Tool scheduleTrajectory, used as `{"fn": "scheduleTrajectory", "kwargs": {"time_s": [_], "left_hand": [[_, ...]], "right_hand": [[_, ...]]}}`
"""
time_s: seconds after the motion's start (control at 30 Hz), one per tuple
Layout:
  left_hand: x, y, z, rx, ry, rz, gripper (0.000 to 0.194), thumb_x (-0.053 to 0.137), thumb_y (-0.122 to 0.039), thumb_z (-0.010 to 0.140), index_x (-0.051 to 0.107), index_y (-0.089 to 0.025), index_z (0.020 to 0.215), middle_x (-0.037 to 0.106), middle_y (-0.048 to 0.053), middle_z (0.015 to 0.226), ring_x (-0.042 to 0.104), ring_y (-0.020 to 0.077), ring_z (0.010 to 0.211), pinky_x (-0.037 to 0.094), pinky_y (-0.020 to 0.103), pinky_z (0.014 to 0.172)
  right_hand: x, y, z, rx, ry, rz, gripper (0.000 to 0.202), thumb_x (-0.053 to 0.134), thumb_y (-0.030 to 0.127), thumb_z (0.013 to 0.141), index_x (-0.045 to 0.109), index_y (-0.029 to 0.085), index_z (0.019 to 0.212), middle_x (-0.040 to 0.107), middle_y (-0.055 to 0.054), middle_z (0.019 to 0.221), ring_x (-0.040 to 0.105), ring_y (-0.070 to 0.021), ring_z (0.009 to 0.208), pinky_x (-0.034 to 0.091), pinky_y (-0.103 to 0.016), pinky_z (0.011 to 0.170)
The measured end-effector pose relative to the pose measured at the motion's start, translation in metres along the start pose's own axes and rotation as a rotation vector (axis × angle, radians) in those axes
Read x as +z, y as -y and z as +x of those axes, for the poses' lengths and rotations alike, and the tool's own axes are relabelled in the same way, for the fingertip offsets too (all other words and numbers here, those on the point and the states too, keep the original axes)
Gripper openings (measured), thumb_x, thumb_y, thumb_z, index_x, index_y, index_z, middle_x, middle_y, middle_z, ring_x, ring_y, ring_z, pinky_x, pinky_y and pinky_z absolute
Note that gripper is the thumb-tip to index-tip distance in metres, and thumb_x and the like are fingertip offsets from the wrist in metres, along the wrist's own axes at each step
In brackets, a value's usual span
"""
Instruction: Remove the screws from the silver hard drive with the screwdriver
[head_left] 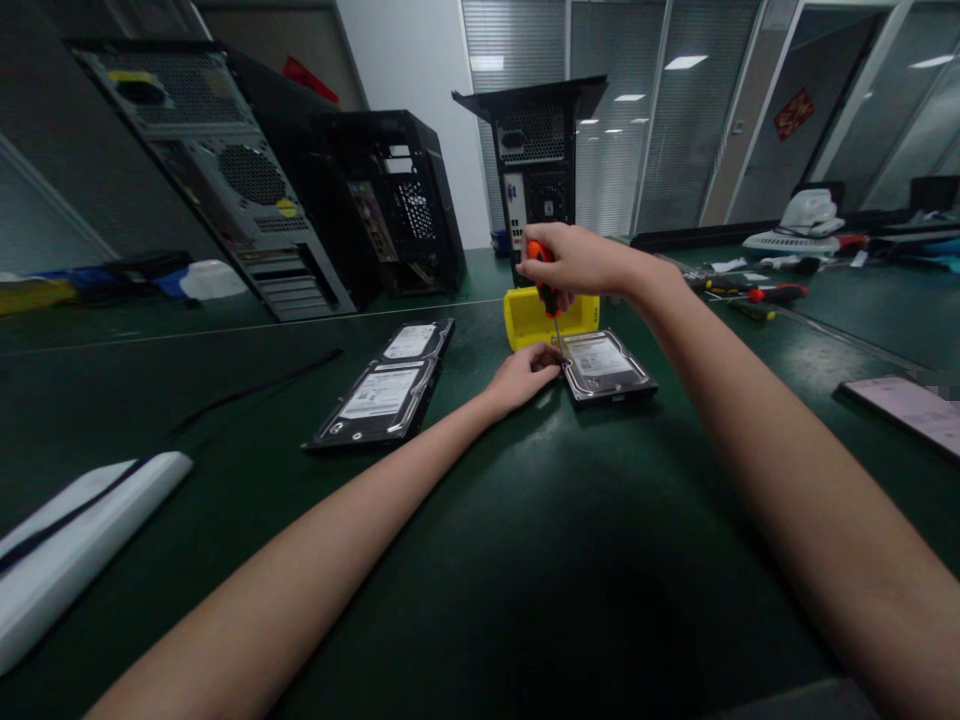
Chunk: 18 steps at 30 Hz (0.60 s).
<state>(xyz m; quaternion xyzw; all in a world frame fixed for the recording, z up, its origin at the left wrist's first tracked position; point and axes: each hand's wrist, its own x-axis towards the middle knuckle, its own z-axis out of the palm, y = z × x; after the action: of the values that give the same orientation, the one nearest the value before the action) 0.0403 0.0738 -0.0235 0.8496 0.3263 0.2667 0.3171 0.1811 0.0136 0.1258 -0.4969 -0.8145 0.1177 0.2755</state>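
Note:
My right hand (564,262) is closed around the red and black handle of a screwdriver (541,252). The screwdriver points down, its tip at the left edge of a hard drive (602,362) with a white label. My left hand (527,376) rests on the table at that same edge, its fingertips close together near the tip; whether they pinch anything is too small to tell. Behind the drive stands an open yellow case (525,318). Two more hard drives, a near one (379,395) and a far one (411,342), lie end to end left of my left hand.
Computer cases stand at the back left (277,200), beside it (405,210) and behind the yellow case (536,140). Hand tools (776,293) lie at the right, with a phone (907,405) nearer. A white object (97,530) with a black cable sits front left on the green table (480,560).

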Motion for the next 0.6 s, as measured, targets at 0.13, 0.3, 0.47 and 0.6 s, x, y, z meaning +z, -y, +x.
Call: {"fn": "scheduleTrajectory", "kwargs": {"time_s": [0.13, 0.3, 0.47, 0.6], "left_hand": [[0.0000, 0.0011, 0.0006, 0.013, 0.009, -0.019, 0.027, 0.054, -0.026, 0.080, 0.062, -0.012, 0.102, 0.067, 0.008, 0.100, 0.061, 0.0186, 0.089, 0.048, 0.034, 0.083], [-0.0004, -0.0012, -0.0001, 0.008, 0.009, -0.013, 0.027, 0.054, -0.026, 0.080, 0.062, -0.013, 0.102, 0.067, 0.008, 0.100, 0.061, 0.0185, 0.089, 0.048, 0.034, 0.084], [-0.0008, -0.0019, -0.0006, 0.006, 0.013, -0.007, 0.026, 0.054, -0.026, 0.080, 0.062, -0.013, 0.101, 0.067, 0.008, 0.099, 0.061, 0.0181, 0.089, 0.047, 0.033, 0.084], [-0.0007, -0.0013, -0.0010, 0.008, 0.015, -0.006, 0.028, 0.054, -0.027, 0.080, 0.062, -0.013, 0.103, 0.067, 0.008, 0.100, 0.061, 0.0186, 0.089, 0.048, 0.034, 0.084]], "right_hand": [[-0.0001, 0.0007, 0.0004, -0.006, 0.010, 0.003, 0.009, 0.046, 0.023, 0.085, 0.042, 0.015, 0.085, 0.059, -0.006, 0.067, 0.050, -0.0070, 0.042, 0.049, -0.024, 0.042], [-0.0004, -0.0012, 0.0018, -0.013, 0.011, -0.004, 0.009, 0.047, 0.023, 0.085, 0.042, 0.015, 0.085, 0.060, -0.007, 0.070, 0.051, -0.0076, 0.043, 0.050, -0.024, 0.042], [-0.0005, -0.0006, 0.0006, -0.008, 0.008, -0.023, 0.009, 0.046, 0.023, 0.086, 0.043, 0.014, 0.088, 0.060, -0.007, 0.070, 0.053, -0.0085, 0.045, 0.049, -0.024, 0.043], [-0.0010, 0.0017, -0.0009, -0.005, 0.016, -0.034, 0.010, 0.046, 0.024, 0.087, 0.044, 0.015, 0.090, 0.060, -0.007, 0.073, 0.056, -0.0102, 0.049, 0.049, -0.023, 0.045]]}}
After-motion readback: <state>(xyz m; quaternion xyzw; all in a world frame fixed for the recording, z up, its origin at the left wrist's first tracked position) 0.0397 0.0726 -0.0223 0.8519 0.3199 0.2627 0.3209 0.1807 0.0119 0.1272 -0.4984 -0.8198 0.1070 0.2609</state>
